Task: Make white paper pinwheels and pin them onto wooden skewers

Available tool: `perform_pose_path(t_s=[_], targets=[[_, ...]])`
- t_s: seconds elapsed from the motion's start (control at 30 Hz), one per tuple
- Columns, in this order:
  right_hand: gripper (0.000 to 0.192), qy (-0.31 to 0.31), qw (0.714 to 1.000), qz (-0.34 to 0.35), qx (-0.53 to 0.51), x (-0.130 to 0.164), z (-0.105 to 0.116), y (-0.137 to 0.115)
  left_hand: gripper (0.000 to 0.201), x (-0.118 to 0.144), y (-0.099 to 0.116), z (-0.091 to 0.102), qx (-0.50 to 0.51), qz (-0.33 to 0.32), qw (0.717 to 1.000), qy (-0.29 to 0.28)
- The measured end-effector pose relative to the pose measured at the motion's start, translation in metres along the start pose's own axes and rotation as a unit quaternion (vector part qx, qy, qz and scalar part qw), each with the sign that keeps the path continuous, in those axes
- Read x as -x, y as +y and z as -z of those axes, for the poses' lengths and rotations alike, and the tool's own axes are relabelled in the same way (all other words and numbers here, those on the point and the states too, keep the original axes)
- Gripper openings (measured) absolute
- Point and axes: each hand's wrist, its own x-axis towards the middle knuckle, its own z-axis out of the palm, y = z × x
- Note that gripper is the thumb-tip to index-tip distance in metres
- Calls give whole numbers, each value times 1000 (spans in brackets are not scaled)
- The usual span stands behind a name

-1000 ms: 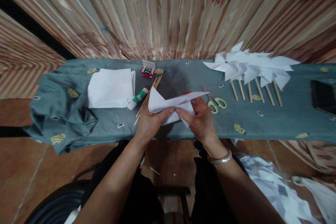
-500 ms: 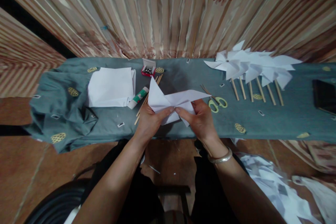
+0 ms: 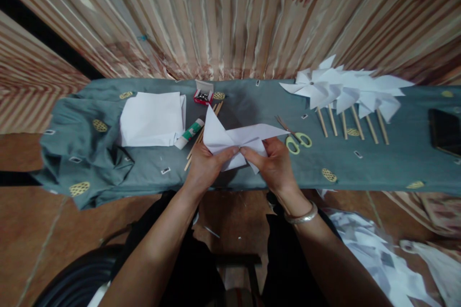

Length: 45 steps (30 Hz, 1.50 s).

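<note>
A white paper pinwheel (image 3: 248, 135) is held over the front middle of the cloth-covered table. My left hand (image 3: 205, 163) grips its left side, the thumb pressed on the centre. From the right, my right hand (image 3: 276, 163) closes on it too, its thumb meeting the other at the middle. The fingers behind the paper are hidden. Thin wooden sticks (image 3: 190, 154) and a green-and-white glue stick (image 3: 189, 133) lie just left of the pinwheel. Scissors with light green handles (image 3: 298, 142) rest beside my right hand.
A small red open box (image 3: 203, 94) of shiny metal bits stands at the back. White paper sheets (image 3: 153, 120) are stacked on the left. Several pinwheels on sticks (image 3: 345, 88) lie back right, with a dark phone (image 3: 444, 130) beyond. Paper scraps (image 3: 378, 259) sit below on the right.
</note>
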Motion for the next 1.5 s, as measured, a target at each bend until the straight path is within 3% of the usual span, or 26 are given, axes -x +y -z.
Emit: perform_pose_path(t_s=[0.27, 0.6, 0.9, 1.07, 1.3, 1.5], targets=[[29, 15, 999, 28, 5, -1, -1, 2, 34, 1, 0, -1, -5, 3, 1000, 16], [47, 12, 1000, 22, 8, -3, 3, 1, 35, 2, 0, -1, 44, 26, 999, 2], [44, 2, 1000, 15, -8, -3, 4, 1, 37, 3, 1, -4, 43, 42, 998, 16], [48, -24, 998, -26, -44, -5, 9, -3, 35, 2, 0, -5, 60, 43, 997, 32], [45, -27, 999, -30, -19, -7, 11, -2, 47, 2, -2, -5, 37, 54, 998, 27], [40, -22, 1000, -2, 15, -4, 13, 0, 33, 3, -7, -4, 45, 35, 998, 0]])
